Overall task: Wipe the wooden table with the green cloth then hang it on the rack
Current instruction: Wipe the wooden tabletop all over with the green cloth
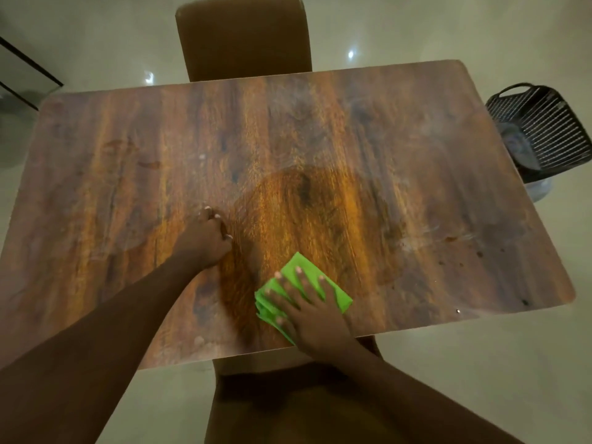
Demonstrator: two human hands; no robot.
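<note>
While the right hand [315, 315] presses spread fingers [303, 285] on the green cloth [299, 263], wiping seems midway; next, sweep the wooden table [416, 149] rightward

Both forearms are bare from wrist to the frame's lower edge; the left hand [209, 235] and right hand [315, 318] wear nothing; the fingernails [298, 269] are pale, slightly glossy, trimmed fairly short.

This looks like the eating room of a home. A wooden table [384, 139] stands on a shiny pale floor [464, 379] with a brown chair [243, 36] at the far side. A black basket [544, 123] sits beside the table.
</note>
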